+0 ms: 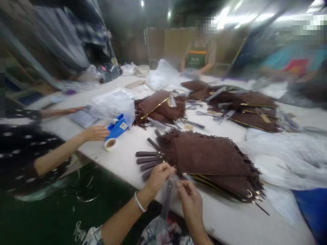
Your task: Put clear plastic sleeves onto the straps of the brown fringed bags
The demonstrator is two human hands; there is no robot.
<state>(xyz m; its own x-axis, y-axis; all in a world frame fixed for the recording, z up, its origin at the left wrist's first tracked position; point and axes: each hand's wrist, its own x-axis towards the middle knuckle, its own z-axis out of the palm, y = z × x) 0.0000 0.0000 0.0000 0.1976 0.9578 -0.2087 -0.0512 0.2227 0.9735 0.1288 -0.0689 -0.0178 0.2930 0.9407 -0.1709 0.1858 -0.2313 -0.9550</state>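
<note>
Left hand (158,177), right hand (191,201): each grip pinching thin clear plastic sleeve (174,181) held between them, seemingly around dark brown strap (166,201). Brown fringed suede bags (212,160) just beyond grip, on white counter (122,160).

1 head-worn view, forward and down, close above left hand (158,176), right hand (191,201), table (122,160)

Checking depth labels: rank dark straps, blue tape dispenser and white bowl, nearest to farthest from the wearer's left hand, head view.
1. Dark straps, just left of the left hand.
2. Blue tape dispenser, farther left and back.
3. White bowl, far back, upper middle.
</note>
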